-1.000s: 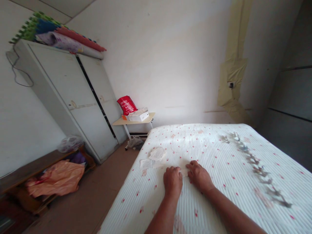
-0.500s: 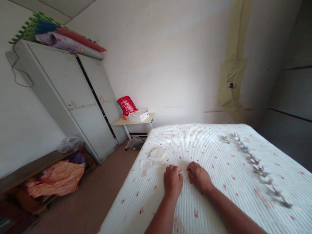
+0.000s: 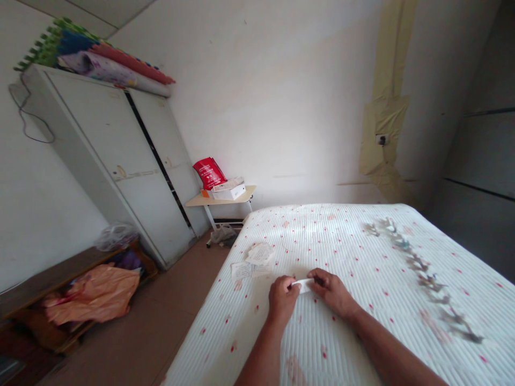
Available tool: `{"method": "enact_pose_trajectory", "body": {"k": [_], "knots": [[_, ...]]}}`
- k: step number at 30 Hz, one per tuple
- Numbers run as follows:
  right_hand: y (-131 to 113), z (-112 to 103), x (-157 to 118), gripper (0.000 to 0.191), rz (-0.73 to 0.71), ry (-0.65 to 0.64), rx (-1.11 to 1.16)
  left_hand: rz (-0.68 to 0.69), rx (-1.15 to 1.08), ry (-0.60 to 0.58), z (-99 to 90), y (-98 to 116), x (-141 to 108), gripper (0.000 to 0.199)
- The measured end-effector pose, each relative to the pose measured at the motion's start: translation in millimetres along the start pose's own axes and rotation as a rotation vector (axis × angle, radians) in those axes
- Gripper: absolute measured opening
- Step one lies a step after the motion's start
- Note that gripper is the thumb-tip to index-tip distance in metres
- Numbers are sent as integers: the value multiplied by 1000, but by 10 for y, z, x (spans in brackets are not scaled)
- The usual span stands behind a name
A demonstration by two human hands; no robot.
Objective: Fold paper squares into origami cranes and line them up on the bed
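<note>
A small folded piece of white paper (image 3: 304, 285) is stretched between my two hands, just over the bed. My left hand (image 3: 283, 295) pinches its left end between thumb and fingers. At the right end, my right hand (image 3: 330, 291) grips it the same way. Up and to the left of my hands lie several loose printed paper sheets (image 3: 259, 254), partly overlapping. A slanting row of small folded paper figures (image 3: 418, 262) stands on the right side of the bed; their exact shapes are too small to make out.
The bed (image 3: 322, 332) has a white ribbed cover with red dots. Beyond its far left corner stands a small table (image 3: 197, 201) with a red bag (image 3: 210, 172) and a white box (image 3: 229, 191). A grey cabinet (image 3: 108, 134) and a low wooden bench (image 3: 80, 262) are on the left.
My hands have turned, and the folded white paper between them now shows plainly, raised in a strip. The loose sheets and the row of figures lie as before.
</note>
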State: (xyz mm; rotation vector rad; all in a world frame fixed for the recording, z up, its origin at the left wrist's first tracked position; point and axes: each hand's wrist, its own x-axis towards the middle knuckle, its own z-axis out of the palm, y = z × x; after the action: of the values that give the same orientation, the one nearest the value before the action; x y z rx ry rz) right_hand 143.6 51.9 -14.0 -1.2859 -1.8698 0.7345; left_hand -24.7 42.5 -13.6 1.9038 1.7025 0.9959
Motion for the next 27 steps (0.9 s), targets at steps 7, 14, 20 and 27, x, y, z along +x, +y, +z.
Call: {"method": "enact_pose_trajectory", "body": {"k": [7, 14, 20, 27], "knots": [[-23, -25, 13, 30, -9, -39, -3, 7, -97, -5, 24, -38, 6, 12], [31, 9, 16, 27, 4, -36, 13, 1, -105, -4, 30, -45, 3, 12], [-8, -10, 12, 26, 1, -27, -10, -22, -95, -18, 38, -49, 5, 12], [-5, -11, 15, 27, 11, -34, -40, -23, -38, -39, 33, -49, 6, 18]]}}
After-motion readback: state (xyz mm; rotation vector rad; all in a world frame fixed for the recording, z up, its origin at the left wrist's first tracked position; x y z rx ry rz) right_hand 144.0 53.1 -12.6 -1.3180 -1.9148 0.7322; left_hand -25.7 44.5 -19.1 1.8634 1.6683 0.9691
